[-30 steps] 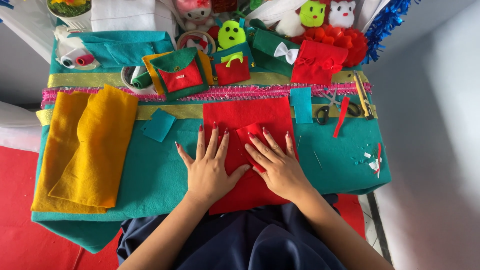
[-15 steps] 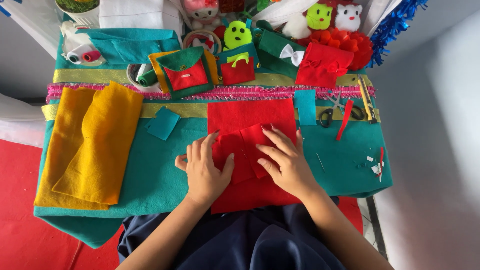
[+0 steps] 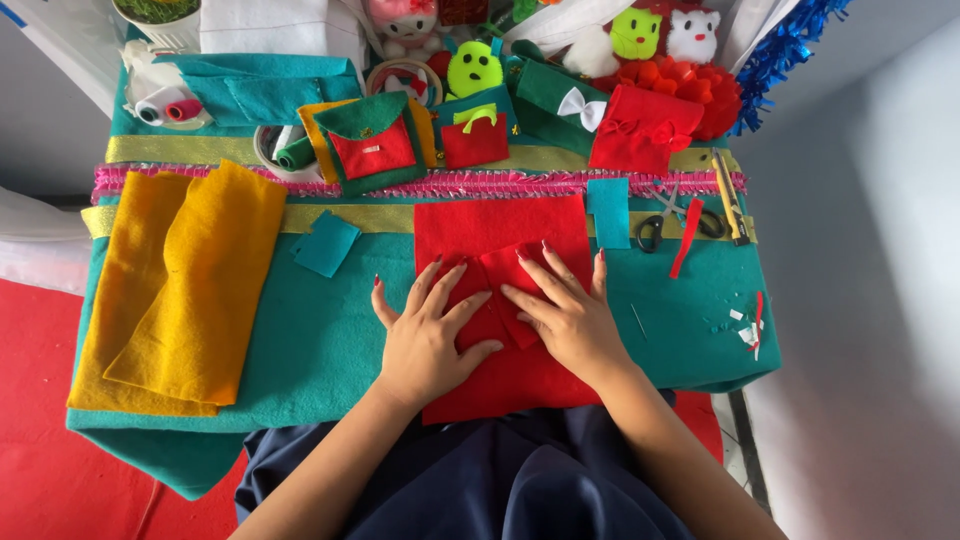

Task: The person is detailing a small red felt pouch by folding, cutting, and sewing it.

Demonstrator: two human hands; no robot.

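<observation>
Where spread: two hands (image 3: 500, 325), one red felt sheet (image 3: 500, 225).

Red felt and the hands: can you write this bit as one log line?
left hand: flat on red felt sheet | right hand: pressing small red felt piece | scissors: untouched, right

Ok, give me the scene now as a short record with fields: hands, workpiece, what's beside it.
left hand: flat on the red felt, fingers spread
right hand: flat on a smaller red piece lying on the felt
surface: teal cloth
left of felt: yellow felt, teal square
right of felt: teal strip, scissors, red strip
</observation>
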